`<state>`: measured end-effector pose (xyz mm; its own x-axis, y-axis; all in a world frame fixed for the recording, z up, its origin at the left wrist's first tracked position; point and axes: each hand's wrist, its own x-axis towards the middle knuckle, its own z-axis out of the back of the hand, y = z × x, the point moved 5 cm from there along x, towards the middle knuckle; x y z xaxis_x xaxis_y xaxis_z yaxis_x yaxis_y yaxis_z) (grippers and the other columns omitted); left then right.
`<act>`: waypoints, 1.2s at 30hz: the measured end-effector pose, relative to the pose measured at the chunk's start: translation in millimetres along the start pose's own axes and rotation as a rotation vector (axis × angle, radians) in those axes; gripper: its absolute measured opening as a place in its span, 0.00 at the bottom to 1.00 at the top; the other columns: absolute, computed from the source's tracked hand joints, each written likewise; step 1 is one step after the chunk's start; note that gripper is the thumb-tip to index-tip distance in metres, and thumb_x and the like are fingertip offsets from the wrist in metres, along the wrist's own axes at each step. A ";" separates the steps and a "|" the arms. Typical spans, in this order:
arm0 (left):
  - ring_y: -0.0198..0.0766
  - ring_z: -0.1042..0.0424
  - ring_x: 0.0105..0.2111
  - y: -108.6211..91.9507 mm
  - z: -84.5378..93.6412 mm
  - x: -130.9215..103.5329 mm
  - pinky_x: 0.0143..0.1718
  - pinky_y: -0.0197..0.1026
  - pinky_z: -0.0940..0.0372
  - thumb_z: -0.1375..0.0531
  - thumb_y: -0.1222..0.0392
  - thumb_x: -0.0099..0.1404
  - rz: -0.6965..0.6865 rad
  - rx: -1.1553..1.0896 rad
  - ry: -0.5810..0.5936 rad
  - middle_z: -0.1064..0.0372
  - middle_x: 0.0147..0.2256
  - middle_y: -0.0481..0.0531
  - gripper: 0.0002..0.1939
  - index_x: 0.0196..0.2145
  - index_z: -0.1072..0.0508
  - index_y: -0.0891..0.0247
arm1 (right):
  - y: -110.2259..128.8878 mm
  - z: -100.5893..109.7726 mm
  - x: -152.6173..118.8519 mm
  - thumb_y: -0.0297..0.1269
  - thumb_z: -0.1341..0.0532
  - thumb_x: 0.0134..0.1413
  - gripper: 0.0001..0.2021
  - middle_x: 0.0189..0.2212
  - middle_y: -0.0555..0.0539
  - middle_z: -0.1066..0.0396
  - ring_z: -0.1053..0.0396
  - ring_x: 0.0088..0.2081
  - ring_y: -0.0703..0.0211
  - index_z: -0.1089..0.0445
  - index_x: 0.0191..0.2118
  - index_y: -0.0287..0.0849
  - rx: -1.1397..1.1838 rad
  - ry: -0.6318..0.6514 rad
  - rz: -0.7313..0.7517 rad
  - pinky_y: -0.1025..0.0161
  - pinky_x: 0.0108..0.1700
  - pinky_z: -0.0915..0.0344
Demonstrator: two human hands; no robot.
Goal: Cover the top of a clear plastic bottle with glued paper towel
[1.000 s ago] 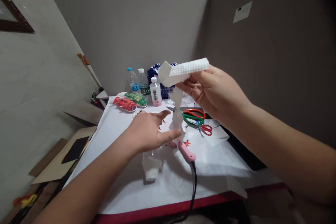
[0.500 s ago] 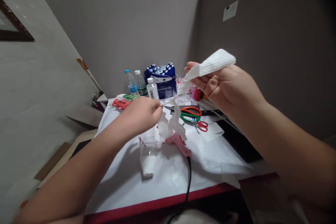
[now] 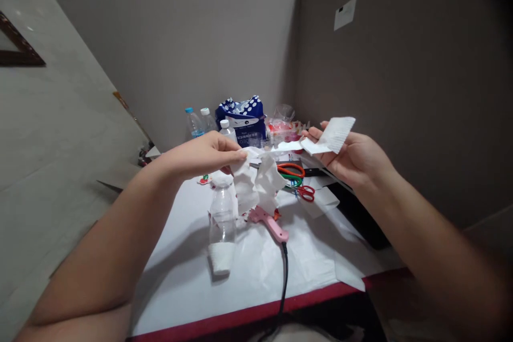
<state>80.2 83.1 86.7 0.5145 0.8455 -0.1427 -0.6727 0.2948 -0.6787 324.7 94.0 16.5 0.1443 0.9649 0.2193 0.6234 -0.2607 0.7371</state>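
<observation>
Above the middle of the paper-covered desk (image 3: 180,278), the left hand (image 3: 204,154) pinches one end of a white tissue strip (image 3: 256,179) while the right hand (image 3: 352,157) grips its folded, textured end. The tissue looks light, limp and easily torn; firmest hold is probably the folded end. Below lie a clear bottle (image 3: 222,224) and pink glue gun (image 3: 267,222).

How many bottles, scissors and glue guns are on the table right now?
Bottles: 4, three capped ones at the back and a clear empty one near the front.
Scissors: 2, large orange-green, small red.
Glue guns: 1, pink.
Total: 7.
</observation>
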 end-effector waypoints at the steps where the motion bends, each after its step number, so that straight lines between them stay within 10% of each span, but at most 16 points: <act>1: 0.26 0.47 0.18 -1.2 -0.8 1.5 0.18 0.31 0.52 0.39 0.54 0.59 0.012 -0.043 0.026 0.43 0.20 0.44 0.13 0.22 0.29 0.65 | -3.4 3.0 -0.8 0.25 0.46 0.54 0.08 0.33 0.40 0.23 0.24 0.39 0.53 0.29 0.31 0.38 0.012 -0.032 -0.040 0.58 0.40 0.25; 9: 0.28 0.38 0.21 -5.1 -25.1 29.1 0.25 0.31 0.37 0.40 0.57 0.61 -0.072 -0.239 0.229 0.43 0.19 0.44 0.15 0.19 0.32 0.65 | -42.2 -7.1 -18.8 0.59 0.44 0.56 0.23 0.31 0.48 0.28 0.31 0.31 0.58 0.27 0.43 0.44 -0.379 0.288 -0.155 0.61 0.35 0.33; 13: 0.31 0.33 0.24 4.4 -32.6 45.1 0.28 0.34 0.33 0.39 0.53 0.61 -0.066 -0.246 0.319 0.34 0.23 0.47 0.13 0.27 0.28 0.66 | -62.9 -16.4 -31.2 0.46 0.29 0.44 0.24 0.49 0.45 0.30 0.34 0.51 0.49 0.27 0.49 0.47 -0.832 0.541 -0.075 0.56 0.52 0.39; 16: 0.28 0.38 0.20 10.2 -28.6 52.6 0.24 0.32 0.35 0.38 0.53 0.61 -0.062 -0.287 0.311 0.40 0.20 0.44 0.16 0.22 0.32 0.65 | -74.7 -18.8 -37.1 0.43 0.32 0.49 0.13 0.43 0.45 0.28 0.32 0.47 0.50 0.24 0.39 0.43 -0.826 0.633 -0.123 0.58 0.48 0.37; 22: 0.28 0.37 0.19 33.5 -22.5 58.9 0.21 0.31 0.37 0.35 0.50 0.58 0.029 -0.468 0.343 0.38 0.18 0.44 0.17 0.22 0.31 0.65 | -87.4 2.8 -31.4 0.46 0.33 0.50 0.16 0.33 0.48 0.24 0.29 0.31 0.61 0.26 0.41 0.42 -0.429 0.437 -0.457 0.66 0.33 0.36; 36: 0.36 0.24 0.33 49.2 -50.3 61.4 0.33 0.35 0.32 0.35 0.46 0.57 0.086 -0.351 0.524 0.22 0.32 0.55 0.17 0.31 0.23 0.65 | -87.2 -0.1 -33.6 0.41 0.36 0.55 0.09 0.27 0.48 0.26 0.28 0.28 0.61 0.27 0.38 0.40 -0.137 0.327 -0.561 0.66 0.31 0.32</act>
<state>105.4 127.1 8.2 0.7184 0.5033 -0.4802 -0.5544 -0.0027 -0.8323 265.5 84.4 -55.1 -0.4276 0.9023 -0.0544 0.4300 0.2560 0.8658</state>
